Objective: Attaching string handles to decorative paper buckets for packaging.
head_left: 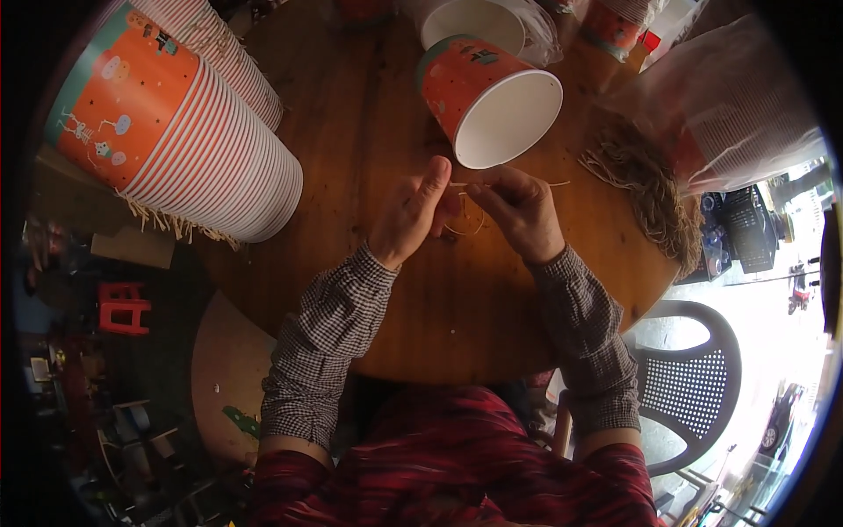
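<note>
Over the middle of a round wooden table, my left hand (408,215) has its thumb pointing up and its other fingers curled in, closed on a thin tan paper cord (482,220). The right hand (522,211) pinches the same cord between thumb and fingers. A small loop of it hangs between my hands, and a short end sticks out past the right one. Just beyond them an orange and green paper bucket (452,83) lies on its side, its white open mouth turned toward me. My fingertips partly hide the cord, so any knot cannot be made out.
Tall nested stacks of paper buckets (233,149) lean at the left. On the right are a bundle of tan cords (654,198) and a plastic-wrapped stack (720,114). Another white-mouthed bucket (479,25) lies behind. A grey chair (689,386) stands near the table (439,325).
</note>
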Motion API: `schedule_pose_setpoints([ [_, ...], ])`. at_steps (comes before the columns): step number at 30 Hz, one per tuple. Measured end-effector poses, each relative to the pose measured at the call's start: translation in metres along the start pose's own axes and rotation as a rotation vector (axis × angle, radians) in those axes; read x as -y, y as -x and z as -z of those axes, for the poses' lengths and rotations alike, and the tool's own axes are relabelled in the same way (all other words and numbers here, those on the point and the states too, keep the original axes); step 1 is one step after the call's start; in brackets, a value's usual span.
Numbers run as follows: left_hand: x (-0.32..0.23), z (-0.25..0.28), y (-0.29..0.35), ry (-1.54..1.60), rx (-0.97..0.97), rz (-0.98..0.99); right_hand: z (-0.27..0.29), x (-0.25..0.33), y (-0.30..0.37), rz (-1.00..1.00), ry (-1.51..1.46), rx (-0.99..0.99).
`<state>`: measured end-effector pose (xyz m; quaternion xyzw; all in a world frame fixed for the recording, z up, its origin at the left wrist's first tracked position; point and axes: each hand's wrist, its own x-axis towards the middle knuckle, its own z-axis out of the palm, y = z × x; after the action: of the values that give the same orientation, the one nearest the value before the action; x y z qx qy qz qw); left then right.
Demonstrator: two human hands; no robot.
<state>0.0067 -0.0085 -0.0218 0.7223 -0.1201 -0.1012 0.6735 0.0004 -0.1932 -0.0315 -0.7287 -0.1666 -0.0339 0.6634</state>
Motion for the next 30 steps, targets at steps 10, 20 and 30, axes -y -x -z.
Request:
schedule_pose_setpoints([
  [10, 0.013, -0.012, -0.002, -0.305, -0.246, -0.260, -0.006, 0.000, 0.001, 0.068, 0.150, 0.012],
  [20, 0.024, -0.012, -0.007, -0.268, -0.213, -0.363, -0.002, 0.004, -0.001, -0.098, 0.044, 0.014],
  [30, 0.025, -0.013, -0.008, -0.297, -0.156, -0.389, 0.006, 0.003, -0.001, -0.039, 0.244, 0.003],
])
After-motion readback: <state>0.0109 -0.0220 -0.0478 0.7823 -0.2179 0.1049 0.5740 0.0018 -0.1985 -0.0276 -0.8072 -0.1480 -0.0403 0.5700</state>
